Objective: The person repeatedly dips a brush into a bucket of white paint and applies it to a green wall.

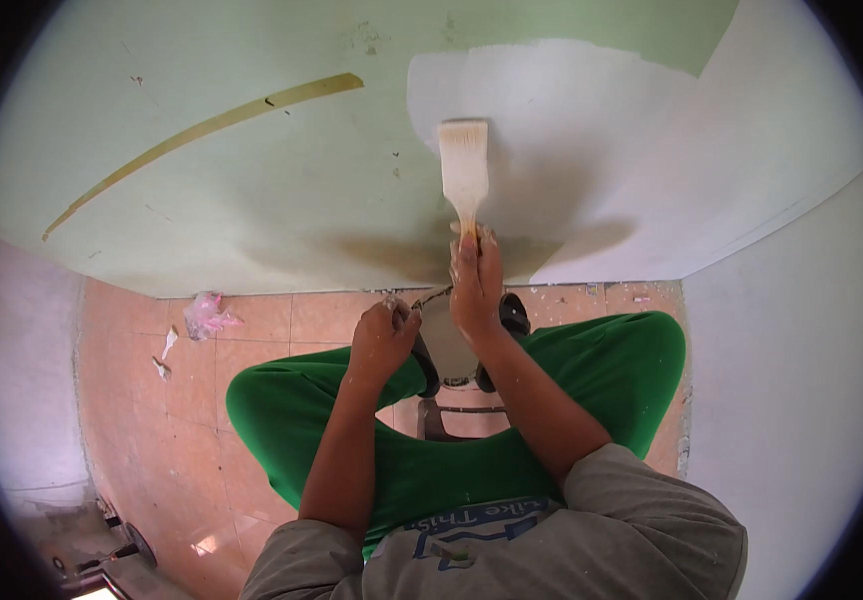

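My right hand (476, 280) is wrapped round the handle of a wide, paint-coated brush (464, 165). The brush points up, its bristle tips at the wall (301, 200), near the left edge of a white painted patch (551, 100) on the pale green surface. My left hand (385, 335) is at the rim of a container (446, 335) between my legs, its fingers curled together; whether they grip the rim is hard to make out. White paint specks mark both hands.
A strip of tan tape (211, 130) runs along the wall at the left. On the tiled floor (181, 400) lie a crumpled pink and white plastic bag (209, 315) and small white scraps (170, 342). A fan-like object (133, 545) stands at the lower left. Another wall (791, 360) rises at the right.
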The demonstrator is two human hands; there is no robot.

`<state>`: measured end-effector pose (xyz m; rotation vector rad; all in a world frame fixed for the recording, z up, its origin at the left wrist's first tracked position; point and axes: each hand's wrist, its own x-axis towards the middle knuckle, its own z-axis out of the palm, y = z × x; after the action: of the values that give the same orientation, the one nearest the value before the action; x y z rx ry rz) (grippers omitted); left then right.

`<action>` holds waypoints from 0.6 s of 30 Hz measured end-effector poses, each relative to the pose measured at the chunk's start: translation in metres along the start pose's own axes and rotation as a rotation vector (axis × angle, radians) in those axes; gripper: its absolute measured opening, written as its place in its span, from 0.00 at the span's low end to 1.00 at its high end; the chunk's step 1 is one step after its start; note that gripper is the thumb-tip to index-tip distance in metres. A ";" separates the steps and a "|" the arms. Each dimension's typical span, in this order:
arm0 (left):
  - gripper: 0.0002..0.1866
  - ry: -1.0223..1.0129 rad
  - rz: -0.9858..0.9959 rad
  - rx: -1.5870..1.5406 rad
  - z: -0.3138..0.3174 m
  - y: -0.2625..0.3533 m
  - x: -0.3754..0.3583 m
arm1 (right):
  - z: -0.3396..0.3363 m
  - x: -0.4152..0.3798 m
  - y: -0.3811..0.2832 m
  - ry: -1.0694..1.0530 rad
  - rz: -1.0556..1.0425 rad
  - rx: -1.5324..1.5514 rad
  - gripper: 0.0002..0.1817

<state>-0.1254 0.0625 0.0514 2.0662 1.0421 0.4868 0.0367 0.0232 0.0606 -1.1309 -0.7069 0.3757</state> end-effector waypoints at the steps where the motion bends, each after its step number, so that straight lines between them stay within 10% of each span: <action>1: 0.10 -0.005 -0.007 0.001 0.001 -0.001 0.000 | -0.001 0.004 0.000 -0.054 0.063 0.066 0.15; 10: 0.12 0.004 -0.040 -0.052 0.002 0.002 0.001 | -0.003 -0.005 0.004 0.010 0.535 0.276 0.14; 18: 0.11 -0.020 0.000 -0.026 0.002 0.001 -0.001 | 0.004 -0.044 0.030 0.178 0.382 0.097 0.12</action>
<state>-0.1241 0.0603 0.0510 2.0439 1.0188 0.4764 0.0039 0.0107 0.0202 -1.1895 -0.3099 0.6166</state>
